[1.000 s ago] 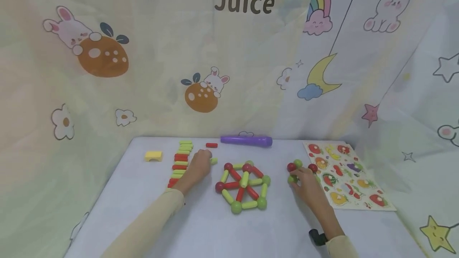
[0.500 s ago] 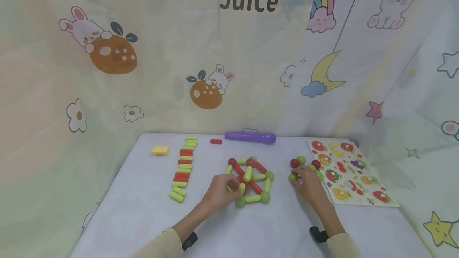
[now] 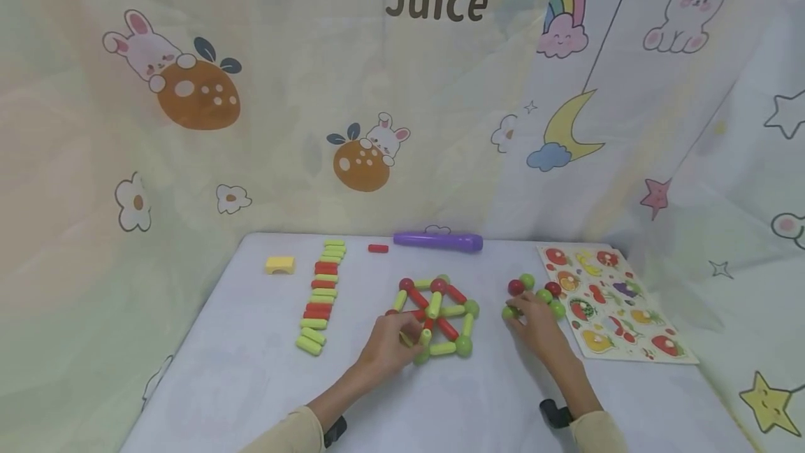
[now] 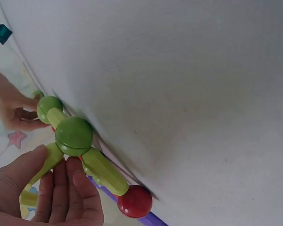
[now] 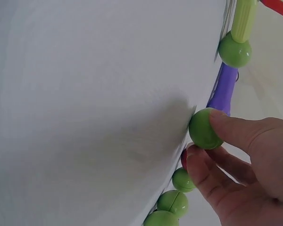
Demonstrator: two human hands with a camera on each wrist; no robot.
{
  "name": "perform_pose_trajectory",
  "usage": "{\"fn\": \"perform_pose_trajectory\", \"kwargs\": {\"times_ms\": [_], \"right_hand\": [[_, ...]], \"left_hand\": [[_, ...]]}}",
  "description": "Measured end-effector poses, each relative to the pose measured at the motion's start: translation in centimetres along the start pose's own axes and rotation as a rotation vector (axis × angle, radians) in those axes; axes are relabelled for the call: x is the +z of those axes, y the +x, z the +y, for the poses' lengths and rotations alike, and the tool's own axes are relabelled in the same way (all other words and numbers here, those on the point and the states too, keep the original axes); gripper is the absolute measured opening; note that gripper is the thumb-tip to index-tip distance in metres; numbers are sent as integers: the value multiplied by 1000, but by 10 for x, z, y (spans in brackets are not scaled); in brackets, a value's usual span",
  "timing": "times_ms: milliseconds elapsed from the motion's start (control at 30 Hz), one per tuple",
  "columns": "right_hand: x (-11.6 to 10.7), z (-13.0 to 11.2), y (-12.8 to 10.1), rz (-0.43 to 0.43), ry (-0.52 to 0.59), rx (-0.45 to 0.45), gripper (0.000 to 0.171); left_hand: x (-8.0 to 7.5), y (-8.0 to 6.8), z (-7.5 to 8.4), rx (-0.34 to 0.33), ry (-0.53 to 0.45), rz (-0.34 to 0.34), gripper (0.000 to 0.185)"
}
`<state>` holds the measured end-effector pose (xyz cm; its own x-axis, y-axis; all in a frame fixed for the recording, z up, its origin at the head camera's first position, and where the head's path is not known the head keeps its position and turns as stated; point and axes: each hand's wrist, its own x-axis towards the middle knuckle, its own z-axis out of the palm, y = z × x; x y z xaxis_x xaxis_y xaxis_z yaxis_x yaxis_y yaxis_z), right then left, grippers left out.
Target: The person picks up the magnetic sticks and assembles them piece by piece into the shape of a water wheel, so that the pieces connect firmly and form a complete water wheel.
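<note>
Rods and balls form our flat frame (image 3: pixel 434 317) mid-table; our left hand (image 3: pixel 388 347), back from the rod row (image 3: pixel 322 293), now pinches a yellow-green rod (image 4: pixel 45 162) at its near-left corner, while our right hand (image 3: pixel 534 327) pinches a green ball (image 5: pixel 203 129) from the loose cluster.

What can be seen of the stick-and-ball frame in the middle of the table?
The stick-and-ball frame lies flat on the white table, built of glossy, plastic-looking red and yellow-green sticks joined at red and green balls. Sticks run round its edge and cross inside it. The left hand touches its near-left corner, fingers against the yellow-green sticks by a green ball. A cluster of loose balls sits apart to its right.
</note>
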<state>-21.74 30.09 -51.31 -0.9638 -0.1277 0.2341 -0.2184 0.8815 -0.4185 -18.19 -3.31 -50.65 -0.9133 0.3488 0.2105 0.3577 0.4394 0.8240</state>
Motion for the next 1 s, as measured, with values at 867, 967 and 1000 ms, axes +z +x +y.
{"fn": "perform_pose_trajectory", "kwargs": {"times_ms": [867,967,1000], "right_hand": [[14,-155,-37,206,669,-200,48],[17,-158,-38,204,675,-143,50],[18,-159,-38,201,673,-124,50]], "left_hand": [[2,-6,-2,21,-5,25,18],[1,-8,-2,13,-16,21,18],[1,-8,-1,12,-20,19,18]]}}
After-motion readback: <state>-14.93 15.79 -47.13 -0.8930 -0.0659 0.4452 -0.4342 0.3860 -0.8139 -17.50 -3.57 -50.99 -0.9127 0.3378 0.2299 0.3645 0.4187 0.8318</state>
